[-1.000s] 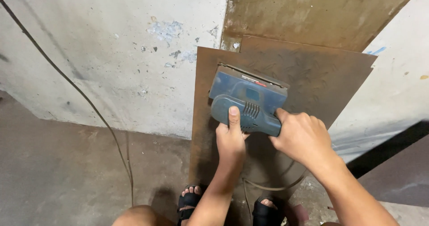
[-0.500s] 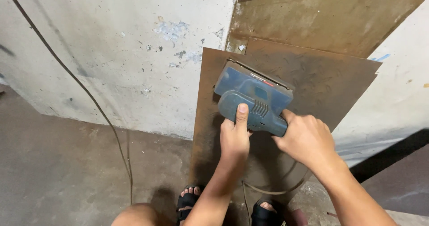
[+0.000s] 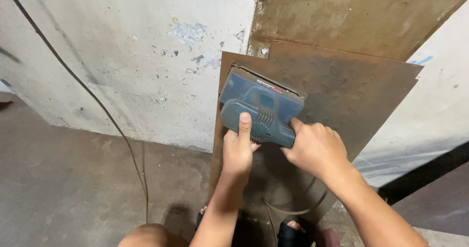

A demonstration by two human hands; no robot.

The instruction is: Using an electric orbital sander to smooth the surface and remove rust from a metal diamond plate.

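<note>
Against the upper left part of a rusty steel sheet [image 3: 351,95] that leaned on the stained concrete wall [image 3: 122,56], a blue electric sander [image 3: 261,109] lay flat with its pad on the metal. The left hand [image 3: 238,149] was curled around the sander's lower end, thumb laid up along the grey grip. The right hand [image 3: 316,148] was closed on the grip's right end. A second rusty sheet [image 3: 351,12] stood behind the first. Left of the sheet, a dark cable [image 3: 97,103] ran down the wall to the floor. Sandalled feet [image 3: 292,231] showed below the sheet.
</note>
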